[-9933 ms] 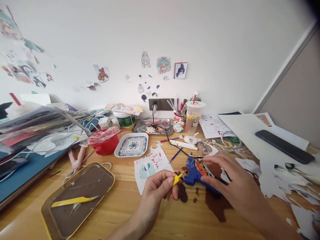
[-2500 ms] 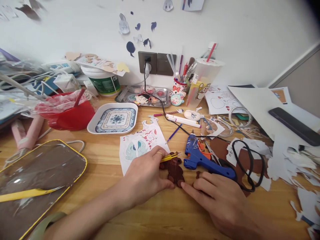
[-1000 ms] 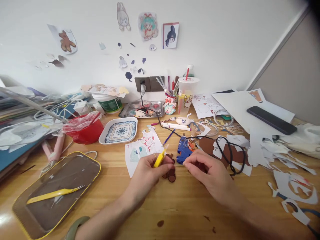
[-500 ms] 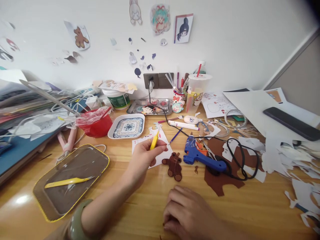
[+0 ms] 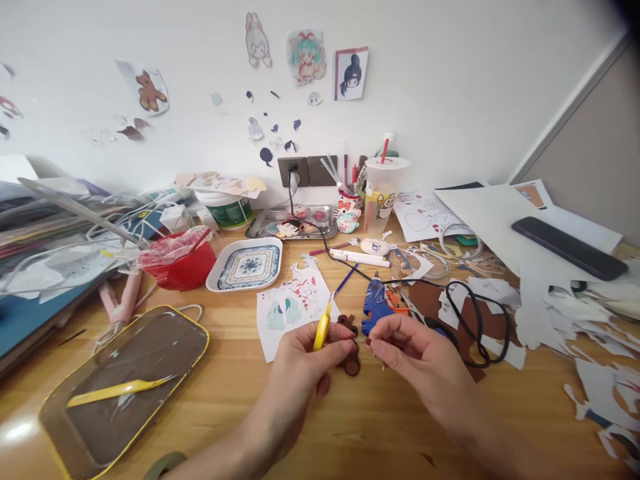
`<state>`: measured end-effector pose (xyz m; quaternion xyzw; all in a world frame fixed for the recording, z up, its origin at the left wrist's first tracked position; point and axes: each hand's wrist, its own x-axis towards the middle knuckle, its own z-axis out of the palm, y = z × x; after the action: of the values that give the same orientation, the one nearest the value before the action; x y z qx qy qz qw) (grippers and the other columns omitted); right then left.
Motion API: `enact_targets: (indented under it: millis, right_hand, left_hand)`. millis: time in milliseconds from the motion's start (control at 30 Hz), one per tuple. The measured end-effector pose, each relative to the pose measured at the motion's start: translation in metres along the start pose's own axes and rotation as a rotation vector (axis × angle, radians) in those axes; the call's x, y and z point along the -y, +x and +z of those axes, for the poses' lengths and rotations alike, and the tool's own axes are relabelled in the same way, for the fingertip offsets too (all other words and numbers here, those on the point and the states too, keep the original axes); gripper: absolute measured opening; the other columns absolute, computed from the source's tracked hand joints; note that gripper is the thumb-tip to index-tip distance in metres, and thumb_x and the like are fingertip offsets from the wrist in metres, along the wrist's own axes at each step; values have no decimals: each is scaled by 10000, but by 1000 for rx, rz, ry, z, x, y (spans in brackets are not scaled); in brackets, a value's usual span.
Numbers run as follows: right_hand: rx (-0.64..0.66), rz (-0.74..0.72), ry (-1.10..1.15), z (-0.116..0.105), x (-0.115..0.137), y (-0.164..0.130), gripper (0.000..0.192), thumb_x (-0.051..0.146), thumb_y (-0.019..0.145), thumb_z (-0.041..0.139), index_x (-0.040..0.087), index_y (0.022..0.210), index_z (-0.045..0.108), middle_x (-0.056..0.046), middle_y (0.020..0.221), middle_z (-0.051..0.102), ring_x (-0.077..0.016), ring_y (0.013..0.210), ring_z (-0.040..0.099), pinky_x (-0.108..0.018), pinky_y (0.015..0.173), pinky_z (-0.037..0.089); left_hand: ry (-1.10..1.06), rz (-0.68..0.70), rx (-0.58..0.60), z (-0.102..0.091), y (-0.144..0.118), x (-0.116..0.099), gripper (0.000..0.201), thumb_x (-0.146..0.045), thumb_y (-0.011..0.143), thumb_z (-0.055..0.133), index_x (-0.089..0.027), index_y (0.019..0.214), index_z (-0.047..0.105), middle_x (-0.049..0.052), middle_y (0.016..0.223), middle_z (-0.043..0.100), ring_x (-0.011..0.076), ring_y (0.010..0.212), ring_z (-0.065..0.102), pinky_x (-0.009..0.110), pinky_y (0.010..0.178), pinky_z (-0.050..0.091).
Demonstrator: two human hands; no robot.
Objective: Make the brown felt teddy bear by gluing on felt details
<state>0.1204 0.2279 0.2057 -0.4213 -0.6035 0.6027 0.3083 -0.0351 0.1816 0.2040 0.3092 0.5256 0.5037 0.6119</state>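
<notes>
Left hand grip pinching yellow tweezers, brown bear cutout just beside, right hand grip pinched, contents unclear

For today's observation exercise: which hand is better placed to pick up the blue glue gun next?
Probably the right hand: its fingertips sit just beside the glue gun, pinching at most a scrap. The left hand already holds the yellow tweezers.
</notes>
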Motion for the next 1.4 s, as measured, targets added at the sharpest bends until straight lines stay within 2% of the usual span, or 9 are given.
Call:
enact_targets:
  millis: [167, 667, 767, 867, 967, 1033, 1133, 1233, 1400]
  right_hand:
    - [-21, -19, 35, 6, -8, -2, 146, 307, 757, 578, 210, 752, 468, 38, 764, 578, -91, 703, 537, -189, 643, 425]
    - [-39, -124, -136, 7, -10, -3, 95, 288, 772, 547, 207, 780, 498, 28, 729, 575, -102, 694, 558, -197, 638, 447]
    - [-144, -220, -348, -6, -8, 2, 114, 322, 803, 510, 222, 859, 510, 15, 784, 592, -123, 728, 570, -228, 660, 455]
    - [-291, -370, -880, -25, -9, 13, 213, 375, 822, 471, 215, 950, 527, -34, 922, 575, -198, 869, 536, -330, 753, 434]
    - [-256, -423, -1390, -38, -15, 21, 376, 427, 805, 468, 135, 1029, 544, -117, 995, 535, -295, 948, 473, -431, 786, 404]
    - [-178, -399, -1554, -41, -19, 23, 381, 379, 787, 499, 95, 1036, 551, -131, 947, 539, -298, 886, 486, -435, 757, 413]
    - [-119, -340, -1633, -39, -22, 23, 249, 254, 744, 531, 102, 936, 574, -96, 827, 548, -268, 792, 513, -402, 705, 430]
    - [-166, -312, -1648, -39, -22, 23, 127, 203, 713, 532, 129, 814, 555, -70, 753, 534, -248, 736, 535, -359, 630, 440]
    - [-322, -538, -1409, -46, -8, 17, 303, 288, 745, 498, 178, 1023, 452, -69, 934, 552, -211, 758, 570, -277, 514, 427]
  left_hand:
    - [23, -31, -4, 3, -1, 3, 197, -288, 672, 656, -134, 776, 591, 6, 593, 592, 19, 408, 327, 136, 341, 195]
    - [83, -58, 20, 0, 1, 6, 154, -284, 688, 616, -134, 700, 582, 10, 613, 578, 35, 430, 313, 149, 346, 200]
    - [41, -48, 32, -2, 2, 5, 142, -273, 701, 608, -137, 681, 575, 6, 603, 579, 27, 426, 299, 141, 347, 181]
    - [4, -54, 7, -3, 3, 3, 127, -255, 689, 625, -136, 673, 585, -3, 586, 574, 23, 430, 311, 133, 349, 169]
    - [-23, -61, -19, -5, 5, 0, 110, -240, 677, 635, -135, 668, 603, -11, 578, 574, 14, 412, 294, 134, 348, 159]
    - [-39, -49, -29, -6, 6, 0, 93, -227, 676, 632, -140, 654, 608, -16, 557, 573, 11, 397, 278, 137, 346, 148]
    - [-45, -27, -43, -9, 8, 0, 87, -224, 672, 635, -143, 648, 615, -27, 504, 550, 11, 382, 268, 144, 345, 137]
    - [-28, -20, -100, -12, 11, 0, 118, -246, 653, 653, -134, 664, 617, -24, 540, 558, 5, 375, 261, 156, 347, 141]
    - [-41, 8, -165, -14, 14, -6, 157, -263, 619, 670, -123, 636, 598, -24, 553, 533, 15, 401, 261, 169, 361, 134]
